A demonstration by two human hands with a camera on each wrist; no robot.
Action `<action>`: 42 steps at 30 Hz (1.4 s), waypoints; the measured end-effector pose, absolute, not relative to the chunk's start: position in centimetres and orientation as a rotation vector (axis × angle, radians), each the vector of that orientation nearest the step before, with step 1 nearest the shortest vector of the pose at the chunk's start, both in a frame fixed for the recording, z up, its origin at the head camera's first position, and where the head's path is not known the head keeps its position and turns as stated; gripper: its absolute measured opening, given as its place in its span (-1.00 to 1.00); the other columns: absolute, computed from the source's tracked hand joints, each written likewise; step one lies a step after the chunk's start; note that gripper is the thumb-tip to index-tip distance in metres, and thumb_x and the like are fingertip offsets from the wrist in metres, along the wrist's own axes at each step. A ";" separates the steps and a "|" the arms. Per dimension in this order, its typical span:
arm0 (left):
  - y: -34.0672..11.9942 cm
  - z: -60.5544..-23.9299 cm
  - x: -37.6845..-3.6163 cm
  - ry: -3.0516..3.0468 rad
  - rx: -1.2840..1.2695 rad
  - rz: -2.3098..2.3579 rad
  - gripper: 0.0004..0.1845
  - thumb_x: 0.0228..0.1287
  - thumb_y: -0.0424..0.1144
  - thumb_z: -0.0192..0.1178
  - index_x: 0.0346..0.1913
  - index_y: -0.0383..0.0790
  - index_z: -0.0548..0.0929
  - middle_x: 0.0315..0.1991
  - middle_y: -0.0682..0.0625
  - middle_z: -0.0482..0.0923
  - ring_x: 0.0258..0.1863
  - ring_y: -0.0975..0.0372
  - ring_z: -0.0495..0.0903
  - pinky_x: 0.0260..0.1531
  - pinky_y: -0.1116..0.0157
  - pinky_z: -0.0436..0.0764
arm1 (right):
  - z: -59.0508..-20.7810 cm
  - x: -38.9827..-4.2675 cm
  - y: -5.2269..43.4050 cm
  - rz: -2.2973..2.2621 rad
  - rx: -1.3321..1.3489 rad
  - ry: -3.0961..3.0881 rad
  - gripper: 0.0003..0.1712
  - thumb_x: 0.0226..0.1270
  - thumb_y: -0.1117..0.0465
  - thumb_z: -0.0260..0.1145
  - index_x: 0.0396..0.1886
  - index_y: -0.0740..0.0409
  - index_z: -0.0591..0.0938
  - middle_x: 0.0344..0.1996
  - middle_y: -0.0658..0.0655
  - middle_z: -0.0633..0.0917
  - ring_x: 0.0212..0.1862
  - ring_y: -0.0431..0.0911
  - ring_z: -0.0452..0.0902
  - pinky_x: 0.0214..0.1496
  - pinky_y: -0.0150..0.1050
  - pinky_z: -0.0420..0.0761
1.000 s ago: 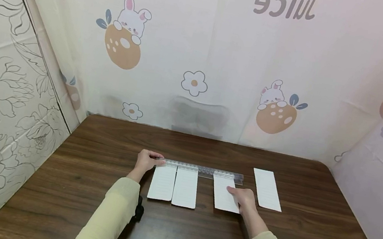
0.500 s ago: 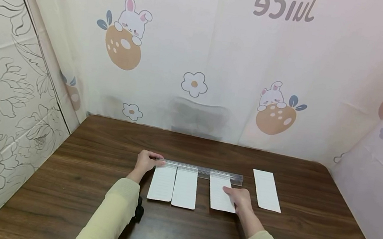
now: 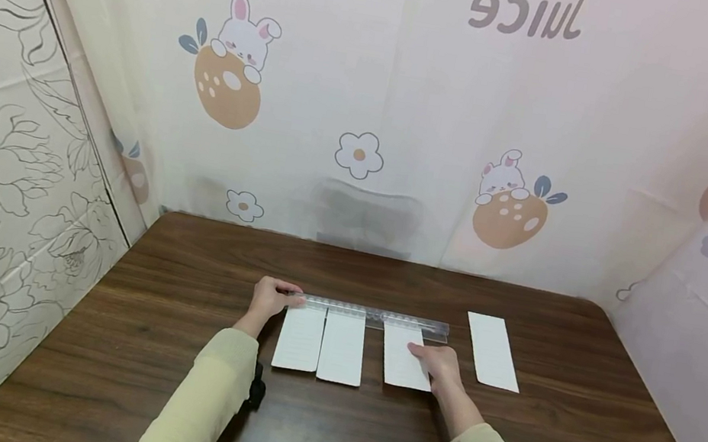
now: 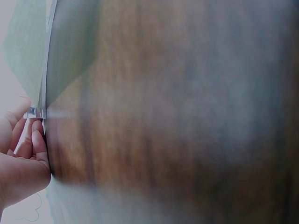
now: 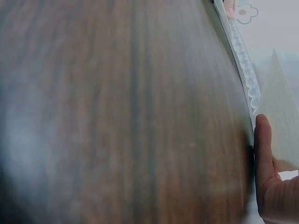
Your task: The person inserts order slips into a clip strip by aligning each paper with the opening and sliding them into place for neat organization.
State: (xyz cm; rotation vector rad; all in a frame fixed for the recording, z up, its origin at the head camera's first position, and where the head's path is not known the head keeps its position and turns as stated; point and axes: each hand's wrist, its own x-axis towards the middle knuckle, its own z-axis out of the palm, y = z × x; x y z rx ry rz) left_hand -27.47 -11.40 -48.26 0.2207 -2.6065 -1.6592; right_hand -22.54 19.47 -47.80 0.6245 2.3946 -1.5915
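Table (image 3: 167,346): dark wood grain, bearing a ruler and four paper slips; patterned curtains hang behind and to both sides.
Ruler (image 3: 374,315): long clear plastic, lying flat across the table, parallel to its far edge; the top ends of three slips meet it.
Slips by the left hand: two white slips (image 3: 321,343) lie side by side, edges touching, under the ruler's left half.
Third slip (image 3: 399,352): under the ruler's right half, a little apart from the pair and slightly tilted.
Fourth slip (image 3: 492,351): alone, right of the ruler's end, tilted.
Left hand (image 3: 270,296): fingers curled, pinching the ruler's left end; forearm in a pale green sleeve stretched forward.
Right hand (image 3: 436,363): fingers laid fairly straight and flat on the third slip's right part, pressing it to the table; wrist low.
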 end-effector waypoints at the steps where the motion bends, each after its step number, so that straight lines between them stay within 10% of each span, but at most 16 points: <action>1: -11.4 -48.2 -27.4 -2.611 0.225 -1.655 -0.83 -0.13 -0.28 0.40 -0.42 -0.29 0.72 -0.31 -0.11 0.62 -0.29 0.11 0.50 -0.35 0.24 0.49 | -47.8 -22.6 19.4 -1.589 0.628 2.395 -0.36 0.14 0.17 0.25 0.02 0.65 0.34 0.05 0.52 0.31 0.08 0.26 0.24 0.11 0.05 0.25; 42: -11.4 -48.3 -27.6 -2.616 0.232 -1.624 -0.83 -0.14 -0.26 0.41 -0.43 -0.28 0.72 -0.35 -0.08 0.64 -0.35 0.15 0.52 -0.38 0.27 0.49 | -47.9 -22.7 17.2 -1.649 0.611 2.366 -0.52 0.11 0.24 0.26 -0.14 0.61 0.45 -0.26 0.38 0.53 -0.33 0.02 0.46 -0.30 -0.21 0.49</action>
